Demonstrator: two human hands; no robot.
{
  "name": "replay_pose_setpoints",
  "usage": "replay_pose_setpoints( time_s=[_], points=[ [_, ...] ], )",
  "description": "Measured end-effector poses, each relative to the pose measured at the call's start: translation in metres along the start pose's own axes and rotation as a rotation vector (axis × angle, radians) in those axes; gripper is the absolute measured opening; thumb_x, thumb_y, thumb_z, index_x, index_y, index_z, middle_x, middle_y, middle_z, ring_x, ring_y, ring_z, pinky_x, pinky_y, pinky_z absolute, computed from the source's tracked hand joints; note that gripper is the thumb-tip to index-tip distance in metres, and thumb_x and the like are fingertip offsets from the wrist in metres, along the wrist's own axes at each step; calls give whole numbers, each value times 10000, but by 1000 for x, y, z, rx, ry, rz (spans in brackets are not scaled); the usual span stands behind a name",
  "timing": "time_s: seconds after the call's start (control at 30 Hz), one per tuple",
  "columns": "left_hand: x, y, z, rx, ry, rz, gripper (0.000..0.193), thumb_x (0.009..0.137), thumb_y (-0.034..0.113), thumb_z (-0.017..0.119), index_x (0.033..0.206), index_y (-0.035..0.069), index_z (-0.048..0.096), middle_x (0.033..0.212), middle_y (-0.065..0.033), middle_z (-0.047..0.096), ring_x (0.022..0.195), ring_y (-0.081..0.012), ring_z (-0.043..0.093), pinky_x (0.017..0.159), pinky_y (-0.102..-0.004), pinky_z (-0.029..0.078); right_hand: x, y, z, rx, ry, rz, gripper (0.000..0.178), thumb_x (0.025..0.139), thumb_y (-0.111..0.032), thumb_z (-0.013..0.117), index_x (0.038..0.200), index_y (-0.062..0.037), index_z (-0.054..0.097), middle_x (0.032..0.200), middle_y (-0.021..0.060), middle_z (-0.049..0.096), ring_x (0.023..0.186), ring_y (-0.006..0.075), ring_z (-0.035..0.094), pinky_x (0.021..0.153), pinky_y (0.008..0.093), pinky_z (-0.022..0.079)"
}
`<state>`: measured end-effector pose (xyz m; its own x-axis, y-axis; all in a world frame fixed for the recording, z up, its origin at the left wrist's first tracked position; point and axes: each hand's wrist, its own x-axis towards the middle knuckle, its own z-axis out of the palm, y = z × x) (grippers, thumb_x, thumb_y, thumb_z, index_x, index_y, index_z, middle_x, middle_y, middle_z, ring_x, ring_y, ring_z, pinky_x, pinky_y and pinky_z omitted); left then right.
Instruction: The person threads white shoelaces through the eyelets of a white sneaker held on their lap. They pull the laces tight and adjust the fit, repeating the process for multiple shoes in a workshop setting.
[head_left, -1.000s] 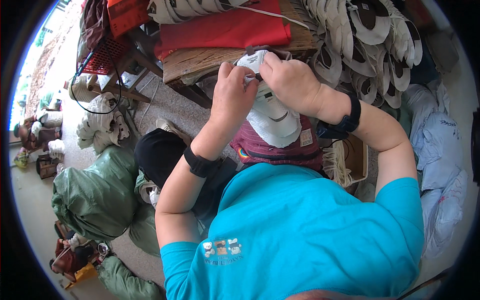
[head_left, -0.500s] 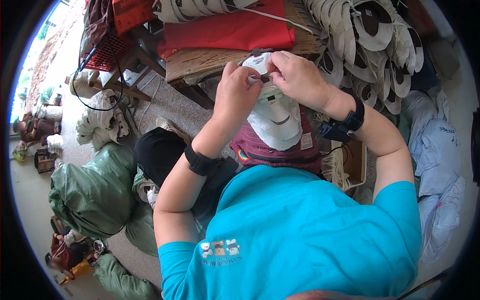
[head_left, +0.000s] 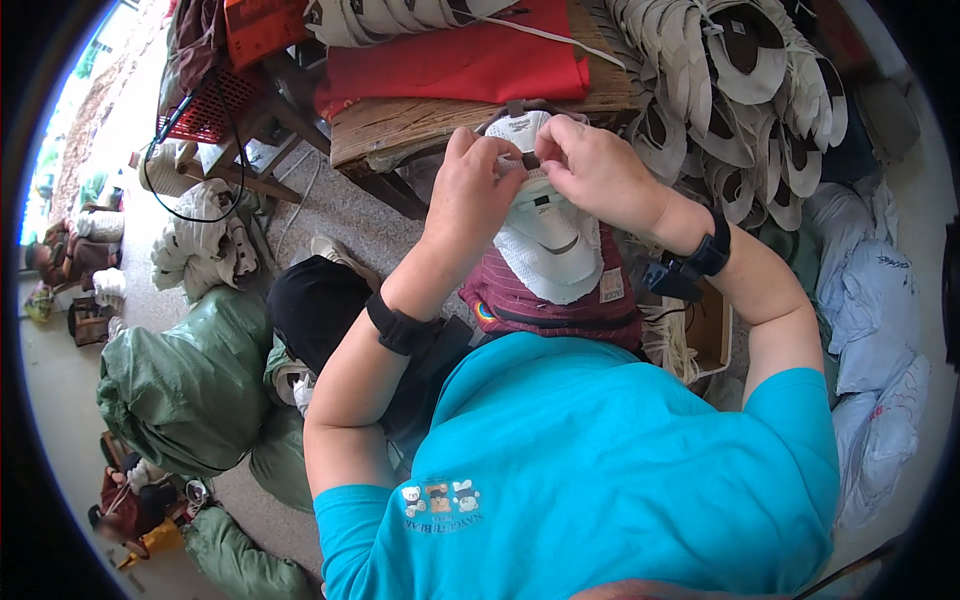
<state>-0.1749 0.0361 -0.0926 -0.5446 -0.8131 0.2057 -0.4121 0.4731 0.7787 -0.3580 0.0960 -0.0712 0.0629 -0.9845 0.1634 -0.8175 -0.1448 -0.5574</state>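
Note:
A white shoe upper [head_left: 562,272] lies on the maroon striped cloth [head_left: 492,283] over my lap, its toe toward me. Its pale tongue [head_left: 520,130] sticks up at the far end, by the bench edge. My left hand [head_left: 474,188] is closed in a pinch at the left side of the upper's opening. Across from it, my right hand [head_left: 604,172] pinches with thumb and forefinger at the right side, just below the tongue. The fingertips of both hands are close together. Whatever lies between them is too small or hidden to name.
Ahead stands a wooden bench [head_left: 400,128] with red cloth [head_left: 455,72] and stacked uppers [head_left: 385,22]. More white uppers [head_left: 745,85] hang at far right. A box of cream laces [head_left: 672,345] sits right of my lap. Green sacks [head_left: 185,380] fill the left; people sit farther off.
My right hand has shifted slightly down, showing more of its thumb and forefinger pinch. The tongue tilts a little differently. My left hand stays nearly in place.

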Motion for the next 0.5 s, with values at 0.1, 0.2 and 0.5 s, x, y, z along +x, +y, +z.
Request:
replay_pose_setpoints(
  time_s=[0.1, 0.2, 0.5],
  points=[
    [1, 4, -2, 14, -17, -10, 179, 803, 102, 722, 966, 48, 674, 978, -134, 536, 828, -287, 648, 752, -385, 535, -1, -4, 2, -74, 65, -39, 170, 881, -70, 611, 1022, -47, 519, 939, 147, 651, 864, 351, 662, 713, 435, 533],
    [3, 6, -3, 19, -34, -29, 173, 806, 97, 714, 966, 47, 671, 983, -139, 536, 833, -294, 656, 752, -383, 537, 1, 0, 9, -106, 127, -74, 172, 885, -75, 614, 1022, -57, 512, 930, 140, 648, 848, 353, 659, 700, 440, 533],
    [1, -3, 3, -16, 66, 14, 159, 820, 128, 715, 956, 50, 691, 892, -101, 531, 728, -225, 583, 669, -338, 492, 6, -2, -2, -90, 109, -92, 174, 877, -87, 605, 1031, -64, 526, 933, 132, 658, 842, 351, 663, 688, 448, 531]
  ],
)
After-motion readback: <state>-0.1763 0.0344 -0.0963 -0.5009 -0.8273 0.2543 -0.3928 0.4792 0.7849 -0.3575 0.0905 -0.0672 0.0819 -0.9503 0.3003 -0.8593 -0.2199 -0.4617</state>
